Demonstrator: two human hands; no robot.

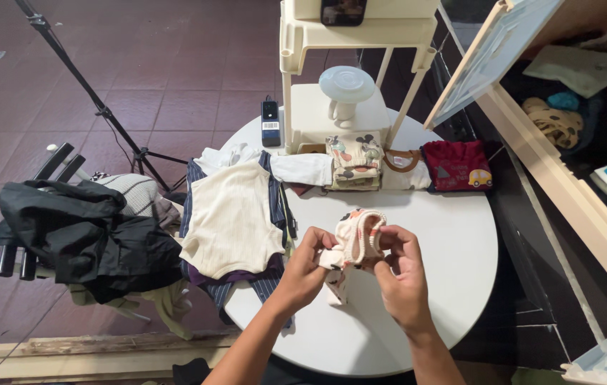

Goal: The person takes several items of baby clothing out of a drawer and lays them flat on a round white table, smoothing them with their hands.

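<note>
Both my hands hold a small cream baby garment [355,239] with a printed pattern above the round white table [453,242]. My left hand [308,267] grips its lower left part. My right hand [402,274] pinches its right edge at the ribbed opening. A pile of clothes with a cream ribbed top [232,217] lies on the table just left of my hands. Behind them sit a folded stack of printed cream clothes [355,160] and a folded dark red shirt [459,165].
A cream plastic stool [346,64] stands at the table's far side with a small white fan [346,89] beneath it. A chair heaped with dark clothes [89,228] is at left, a tripod [96,107] behind it. An open cupboard [574,107] is at right.
</note>
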